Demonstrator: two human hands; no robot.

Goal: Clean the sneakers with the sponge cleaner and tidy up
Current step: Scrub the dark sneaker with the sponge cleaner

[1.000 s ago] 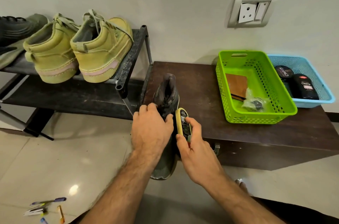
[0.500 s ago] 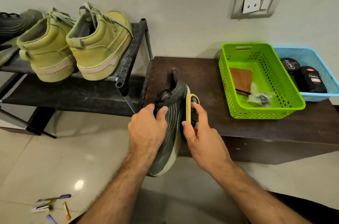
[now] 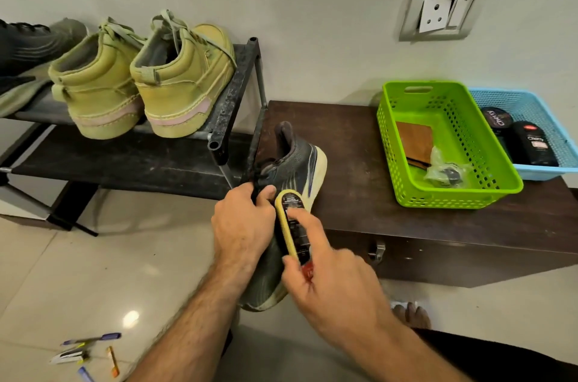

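A dark grey sneaker (image 3: 294, 162) with a cream sole hangs over the front left corner of the dark wooden bench (image 3: 359, 162), heel up. My left hand (image 3: 242, 225) grips its upper at the laces. My right hand (image 3: 328, 284) holds a yellow sponge cleaner (image 3: 292, 226) with a black label, pressed flat against the sneaker's side. Two olive-yellow high-top sneakers (image 3: 181, 81) stand on the black shoe rack (image 3: 233, 93) to the left, beside another dark sneaker (image 3: 22, 46).
On the bench stand a green basket (image 3: 391, 131) with a brown wallet and a plastic bag, and a blue basket (image 3: 563, 137) with black polish containers. Pens and markers (image 3: 87, 350) lie on the tiled floor. A wall socket (image 3: 444, 9) is above. My foot (image 3: 409, 314) is near the bench.
The sneaker has turned so its cream sole faces right. My right hand has slid the sponge cleaner along the shoe's side toward me. My left hand keeps its grip.
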